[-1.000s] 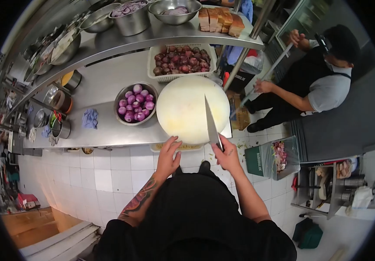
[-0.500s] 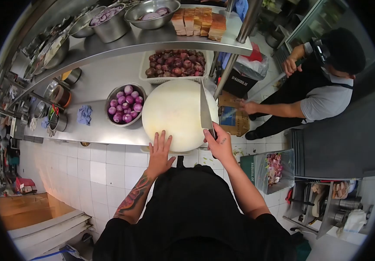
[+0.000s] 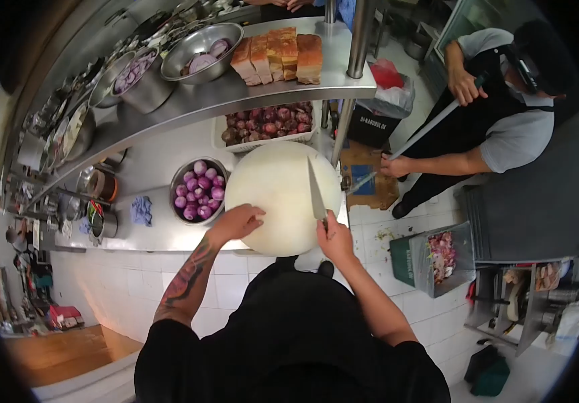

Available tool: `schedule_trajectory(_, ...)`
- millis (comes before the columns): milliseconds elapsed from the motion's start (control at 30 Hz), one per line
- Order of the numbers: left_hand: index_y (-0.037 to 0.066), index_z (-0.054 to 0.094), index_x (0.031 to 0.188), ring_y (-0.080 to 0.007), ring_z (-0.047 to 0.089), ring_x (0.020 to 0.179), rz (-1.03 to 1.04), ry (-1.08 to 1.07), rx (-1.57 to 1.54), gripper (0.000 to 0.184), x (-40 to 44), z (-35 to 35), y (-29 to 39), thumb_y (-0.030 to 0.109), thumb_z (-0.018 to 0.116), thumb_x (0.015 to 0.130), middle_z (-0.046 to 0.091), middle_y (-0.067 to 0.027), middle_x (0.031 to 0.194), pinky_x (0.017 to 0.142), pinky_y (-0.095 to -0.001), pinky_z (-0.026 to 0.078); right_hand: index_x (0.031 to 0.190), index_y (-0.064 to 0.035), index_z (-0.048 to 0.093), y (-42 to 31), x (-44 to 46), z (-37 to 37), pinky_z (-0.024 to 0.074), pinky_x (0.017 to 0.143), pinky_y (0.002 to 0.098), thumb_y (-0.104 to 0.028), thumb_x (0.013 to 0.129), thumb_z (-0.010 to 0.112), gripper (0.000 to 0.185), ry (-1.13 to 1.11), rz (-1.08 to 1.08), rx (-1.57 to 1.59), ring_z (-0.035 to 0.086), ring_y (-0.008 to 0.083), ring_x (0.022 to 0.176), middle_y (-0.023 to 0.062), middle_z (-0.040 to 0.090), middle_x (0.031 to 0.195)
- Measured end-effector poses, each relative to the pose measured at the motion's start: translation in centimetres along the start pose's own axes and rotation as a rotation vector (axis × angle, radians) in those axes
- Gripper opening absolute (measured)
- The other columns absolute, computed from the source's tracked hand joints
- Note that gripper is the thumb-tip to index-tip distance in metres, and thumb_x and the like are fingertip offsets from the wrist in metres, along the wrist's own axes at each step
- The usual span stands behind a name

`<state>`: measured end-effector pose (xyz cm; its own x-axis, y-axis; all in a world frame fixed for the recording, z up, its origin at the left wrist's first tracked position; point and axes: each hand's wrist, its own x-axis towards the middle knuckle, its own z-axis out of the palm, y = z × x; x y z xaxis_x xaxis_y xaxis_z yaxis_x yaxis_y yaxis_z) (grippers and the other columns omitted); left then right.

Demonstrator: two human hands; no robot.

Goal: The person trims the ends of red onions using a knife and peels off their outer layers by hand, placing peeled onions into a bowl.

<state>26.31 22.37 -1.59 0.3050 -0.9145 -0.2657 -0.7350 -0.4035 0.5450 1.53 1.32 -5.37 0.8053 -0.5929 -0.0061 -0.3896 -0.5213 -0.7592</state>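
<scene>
A round, pale chopping board [image 3: 272, 195] lies at the counter's front edge with nothing on its top. My right hand [image 3: 335, 238] grips the handle of a large kitchen knife [image 3: 315, 190], whose blade points away from me over the right part of the board. At the board's left rim is my left hand [image 3: 237, 222], holding nothing, its fingers apart and pointing right. Just beyond that hand, a metal bowl [image 3: 174, 201] holds several peeled red onions [image 3: 199, 191]. Behind the board stands a white crate [image 3: 220, 138] of unpeeled red onions [image 3: 269, 124].
The raised steel shelf [image 3: 235, 101] carries slabs of pork belly [image 3: 279, 57] and a bowl [image 3: 202, 54] of cut onions. A crumpled blue cloth [image 3: 141, 211] lies at left. To the right, a co-worker [image 3: 497, 114] holds a long pole near a scrap bin [image 3: 442, 258].
My left hand has moved left and turned, its fingers now pointing right instead of forward. The knife has shifted down with my right hand. The view has tilted, and the co-worker's pole moved.
</scene>
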Motion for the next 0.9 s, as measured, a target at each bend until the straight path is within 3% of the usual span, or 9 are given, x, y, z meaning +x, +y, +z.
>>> schedule_trajectory(67, 0.007, 0.071, 0.118, -0.0339, 0.066, 0.087, 0.135, 0.05, -0.001, 0.028, 3.4, -1.5, -3.1, 0.023, 0.07, 0.095, 0.067, -0.0141, 0.092, 0.076, -0.0448, 0.053, 0.123, -0.0045, 0.059, 0.9, -0.5, 0.9, 0.0524, 0.061, 0.0468, -0.02, 0.1, 0.061, 0.028, 0.057, 0.057, 0.097, 0.07, 0.0426, 0.071, 0.0227, 0.07, 0.079)
schedule_trajectory(133, 0.006, 0.071, 0.117, -0.0344, 0.067, 0.089, 0.25, 0.113, -0.006, 0.029, 7.7, -3.5, -5.1, 0.023, 0.07, 0.094, 0.069, -0.0164, 0.099, 0.079, -0.0446, 0.054, 0.125, -0.0067, 0.059, -1.5, -1.1, -1.1, 0.0532, 0.063, 0.0531, -0.023, 0.1, 0.06, 0.03, 0.049, 0.085, 0.202, 0.069, 0.0452, 0.07, 0.0228, 0.069, 0.074)
schedule_trajectory(267, 0.005, 0.067, 0.126, -0.0394, 0.064, 0.117, 0.507, 0.467, 0.174, 0.037, 16.7, -6.6, -7.6, 0.024, 0.071, 0.094, 0.067, -0.0202, 0.125, 0.097, -0.0466, 0.053, 0.124, -0.006, 0.059, -3.4, -2.9, 0.7, 0.0533, 0.063, 0.0519, -0.021, 0.1, 0.061, 0.029, 0.22, 0.126, 0.277, 0.069, 0.0459, 0.07, 0.0234, 0.07, 0.075)
schedule_trajectory(400, 0.006, 0.064, 0.134, -0.0409, 0.058, 0.13, 0.359, 0.541, 0.149, 0.045, 21.9, -5.2, -9.5, 0.034, 0.066, 0.098, 0.062, -0.0224, 0.137, 0.106, -0.0458, 0.049, 0.118, -0.0039, 0.059, -3.5, -3.4, 2.8, 0.0534, 0.064, 0.0524, -0.02, 0.101, 0.06, 0.024, 0.217, 0.255, 0.066, 0.07, 0.0468, 0.073, 0.0252, 0.07, 0.079)
schedule_trajectory(467, 0.008, 0.06, 0.141, -0.0401, 0.055, 0.135, 0.091, 0.549, 0.226, 0.055, 22.1, -3.7, -9.6, 0.045, 0.058, 0.101, 0.06, -0.0251, 0.14, 0.111, -0.0437, 0.047, 0.115, -0.0035, 0.058, -3.7, -3.5, 3.3, 0.0535, 0.065, 0.053, -0.021, 0.101, 0.059, 0.022, 0.299, 0.335, 0.096, 0.07, 0.0473, 0.074, 0.0255, 0.07, 0.079)
schedule_trajectory(600, 0.008, 0.067, 0.132, -0.0394, 0.064, 0.121, 0.214, 0.677, 0.278, 0.054, 22.2, -3.9, -10.2, 0.051, 0.053, 0.102, 0.068, -0.0243, 0.126, 0.099, -0.047, 0.053, 0.115, -0.0039, 0.057, -4.1, -3.7, 3.9, 0.0534, 0.065, 0.0528, -0.022, 0.102, 0.058, 0.022, 0.366, 0.309, 0.105, 0.069, 0.0477, 0.074, 0.0252, 0.071, 0.079)
schedule_trajectory(667, 0.008, 0.073, 0.117, -0.0394, 0.071, 0.099, 0.014, 0.261, 0.351, 0.045, 22.0, -7.1, -9.1, 0.047, 0.056, 0.101, 0.074, -0.0202, 0.106, 0.084, -0.0517, 0.056, 0.114, -0.0035, 0.057, -4.6, -3.6, 3.6, 0.0531, 0.066, 0.0513, -0.02, 0.101, 0.059, 0.021, 0.334, 0.341, 0.07, 0.07, 0.0473, 0.075, 0.025, 0.07, 0.08)
schedule_trajectory(800, 0.005, 0.068, 0.123, -0.0442, 0.065, 0.11, 0.022, 0.308, 0.188, 0.043, 26.6, -9.2, -10.8, 0.039, 0.064, 0.097, 0.068, -0.0277, 0.118, 0.093, -0.0521, 0.052, 0.114, -0.0039, 0.057, -4.6, -3.2, 3.1, 0.0524, 0.067, 0.0521, -0.019, 0.101, 0.06, 0.02, 0.277, 0.364, -0.022, 0.069, 0.0481, 0.078, 0.0255, 0.07, 0.082)
schedule_trajectory(900, 0.008, 0.065, 0.13, -0.0435, 0.065, 0.113, 0.351, 0.571, 0.257, 0.044, 30.6, -8.9, -11.2, 0.036, 0.066, 0.096, 0.067, -0.0267, 0.122, 0.094, -0.0507, 0.051, 0.121, -0.007, 0.057, -3.9, -3.3, 3.2, 0.0528, 0.065, 0.0532, -0.023, 0.102, 0.058, 0.025, 0.284, 0.317, -0.025, 0.069, 0.047, 0.074, 0.0249, 0.07, 0.077)
